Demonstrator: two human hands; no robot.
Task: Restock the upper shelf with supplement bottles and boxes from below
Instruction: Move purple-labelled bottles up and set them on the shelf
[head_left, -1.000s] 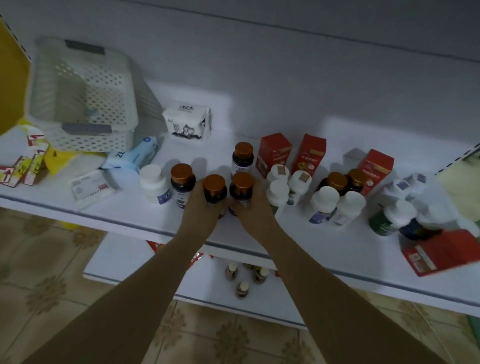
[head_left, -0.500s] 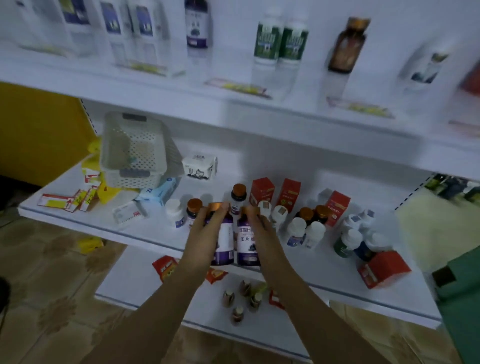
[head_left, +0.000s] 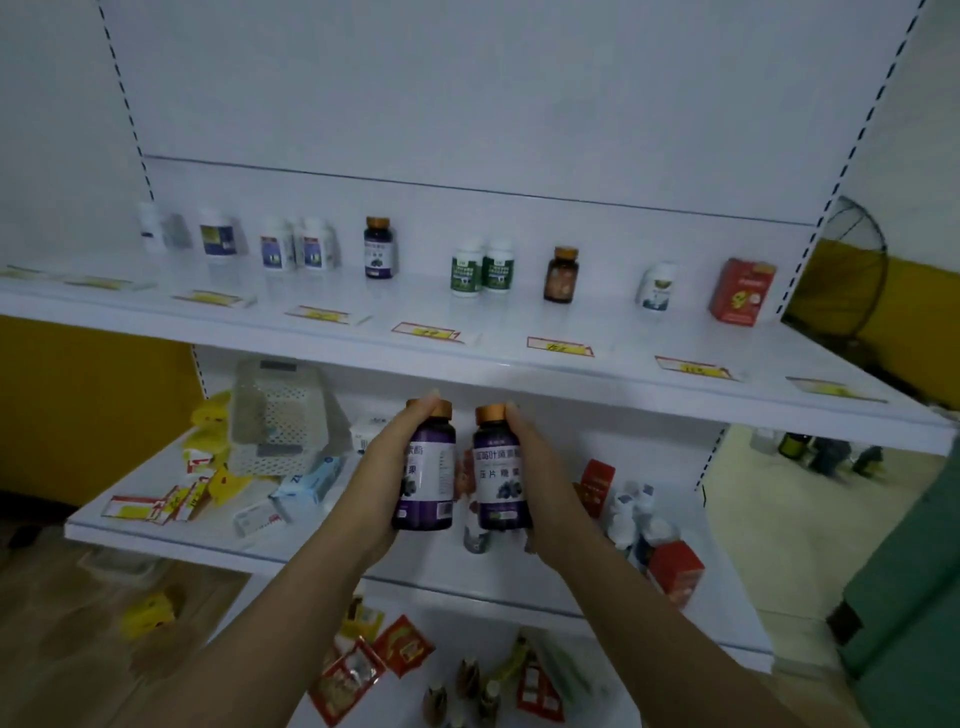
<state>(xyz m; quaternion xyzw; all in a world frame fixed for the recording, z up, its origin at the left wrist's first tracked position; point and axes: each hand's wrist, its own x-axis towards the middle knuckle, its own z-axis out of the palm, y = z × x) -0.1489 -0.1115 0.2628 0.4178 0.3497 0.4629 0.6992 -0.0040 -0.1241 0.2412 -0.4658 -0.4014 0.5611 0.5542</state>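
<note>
The left hand (head_left: 382, 483) is raising the left bottle (head_left: 430, 475) and the right hand (head_left: 545, 483) the right bottle (head_left: 498, 475), fingers (head_left: 427, 404) wrapped round them, off the lower shelf (head_left: 171, 538) toward the upper shelf (head_left: 363, 345), nearly ready for placing.

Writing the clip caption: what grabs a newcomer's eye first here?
Centre frame, the left-hand grip holds one dark purple-labelled, copper-capped bottle and the right-hand grip its twin, upright, side by side, just below the white upper shelf. That shelf carries a sparse row of bottles, with a red cardboard box at its right end.
</note>
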